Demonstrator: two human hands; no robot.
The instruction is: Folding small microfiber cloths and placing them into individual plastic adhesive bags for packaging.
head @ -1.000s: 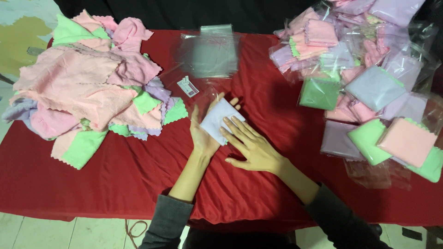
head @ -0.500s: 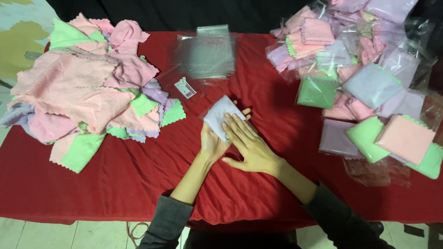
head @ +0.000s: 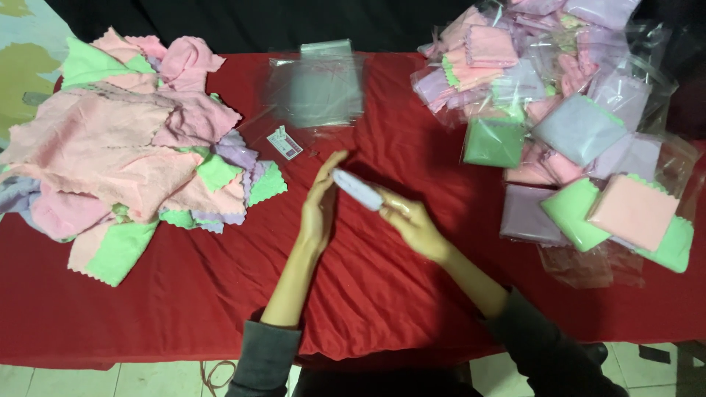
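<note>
Above the middle of the red-draped bench, a small pale lilac folded cloth is held clear of the surface between two hands, its long axis slanting from upper left toward lower right. The right hand pinches the cloth's lower end, fingers curled around it. The left hand stands edge-on with fingers straight and nearly flat, fingertips touching the cloth's upper end. Near the far edge lies a stack of clear plastic bags. Loose pink, green and lilac cloths heap at the left end; bagged cloths crowd the right end.
</note>
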